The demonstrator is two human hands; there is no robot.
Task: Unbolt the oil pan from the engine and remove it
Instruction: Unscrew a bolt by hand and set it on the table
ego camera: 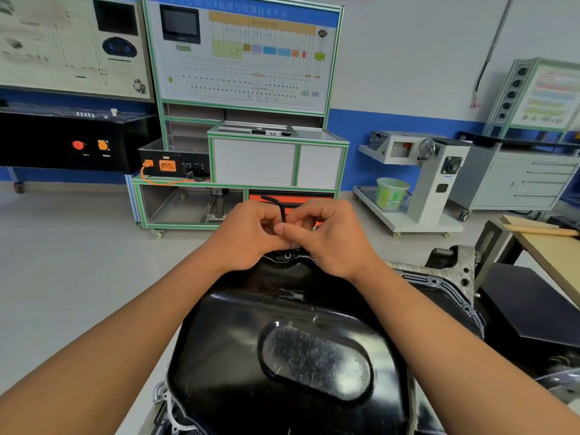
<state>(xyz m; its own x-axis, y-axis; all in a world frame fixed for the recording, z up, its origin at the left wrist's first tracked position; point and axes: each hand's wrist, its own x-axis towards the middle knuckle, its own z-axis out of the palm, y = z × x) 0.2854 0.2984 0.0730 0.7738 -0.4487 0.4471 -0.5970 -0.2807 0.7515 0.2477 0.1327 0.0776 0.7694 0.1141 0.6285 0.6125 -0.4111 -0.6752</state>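
A glossy black oil pan (292, 346) sits upside-up on the engine (445, 274) below me, filling the lower middle of the head view. At its far flange, a black L-shaped hex key (280, 206) stands upright between my hands. My left hand (251, 237) curls its fingers around the key's shaft. My right hand (329, 237) pinches the key from the other side, thumb pointing left. A bolt hole with a bright ring (287, 256) shows on the flange just under my hands. The key's tip is hidden by my fingers.
A green-framed training stand (244, 98) rises straight ahead across the floor. A grey machine on a wheeled base holding a green bucket (391, 193) is to the right. A wooden bench (546, 246) and a black block (527, 306) lie at the right edge.
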